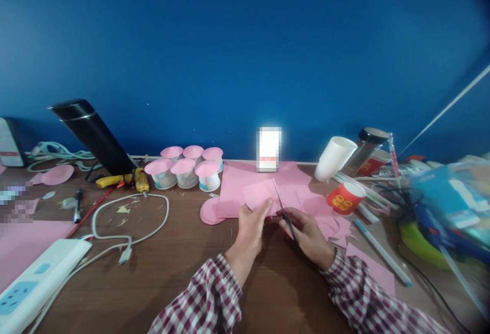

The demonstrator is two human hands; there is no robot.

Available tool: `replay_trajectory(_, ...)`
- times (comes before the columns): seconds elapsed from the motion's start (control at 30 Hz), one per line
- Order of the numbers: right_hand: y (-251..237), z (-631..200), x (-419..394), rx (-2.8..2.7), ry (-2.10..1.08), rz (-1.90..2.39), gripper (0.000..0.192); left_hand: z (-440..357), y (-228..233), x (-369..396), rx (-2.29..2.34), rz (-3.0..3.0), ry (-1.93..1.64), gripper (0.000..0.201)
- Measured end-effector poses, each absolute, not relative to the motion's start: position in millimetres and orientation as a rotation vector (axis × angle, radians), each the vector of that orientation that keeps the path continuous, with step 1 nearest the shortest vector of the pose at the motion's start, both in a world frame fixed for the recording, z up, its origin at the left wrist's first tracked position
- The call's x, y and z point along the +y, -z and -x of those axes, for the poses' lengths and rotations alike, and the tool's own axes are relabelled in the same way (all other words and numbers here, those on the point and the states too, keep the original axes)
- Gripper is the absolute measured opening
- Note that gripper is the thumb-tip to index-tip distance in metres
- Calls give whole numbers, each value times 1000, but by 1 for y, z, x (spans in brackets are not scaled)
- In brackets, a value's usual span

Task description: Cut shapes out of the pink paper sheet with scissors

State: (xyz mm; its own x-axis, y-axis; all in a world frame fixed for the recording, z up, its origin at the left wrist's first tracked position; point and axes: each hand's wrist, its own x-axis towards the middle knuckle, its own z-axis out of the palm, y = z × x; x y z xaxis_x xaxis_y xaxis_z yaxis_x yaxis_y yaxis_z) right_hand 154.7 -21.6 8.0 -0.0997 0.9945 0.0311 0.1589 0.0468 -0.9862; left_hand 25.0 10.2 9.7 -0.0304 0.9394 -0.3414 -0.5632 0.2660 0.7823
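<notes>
While the brown desk [184,252] fills the lower view under a blue wall, the pink paper sheet [245,183] lies near its middle and serves as landmark. Left of the sheet: a white power strip [34,285] at the near edge, its cable looping toward the sheet; a black flask [94,135] leaning further back; six pink-topped cups [187,170] clustered just beside the sheet's left edge. Right of the sheet: a tipped white cup [334,158] and a smaller red cup [346,197], then a blurred pile of pens and packaging.

Left hand [250,229], grip pinched on a smaller pink paper piece [260,196] at the sheet's near edge, thumb on top. Right hand [306,234], grip clenched around scissors [285,216], blades pointing up into the piece.

Judgement: cut goes best if the left hand keeps the piece taut close to the blades and turns the paper, not the scissors.

Hard to make out: scissor handles buried in the right hand; blade opening too thin to read; any cut line not visible. A pixelated box stands behind the sheet; right-edge items smeared.
</notes>
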Motion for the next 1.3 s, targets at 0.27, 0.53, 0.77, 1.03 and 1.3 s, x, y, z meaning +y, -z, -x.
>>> replay_trajectory(0.27,-7,-156,-20,-1412,-1172,1231,38,-26,-14,10,968,-458,-1319,34)
replay_trajectory(0.53,-7,-155,-21,-1411,-1192,1248,41,-26,-12,11,999,-459,-1307,38)
replay_trajectory(0.77,-5,-156,-21,-1421,-1175,1247,40,-25,-11,12,1004,-470,-1318,37)
replay_trajectory(1.03,-5,-157,-21,-1431,-1166,1250,38,-25,-10,12,1030,-473,-1302,37)
replay_trajectory(1.3,-9,-156,-22,-1451,-1138,1268,37,-26,-12,12,1032,-433,-1304,37)
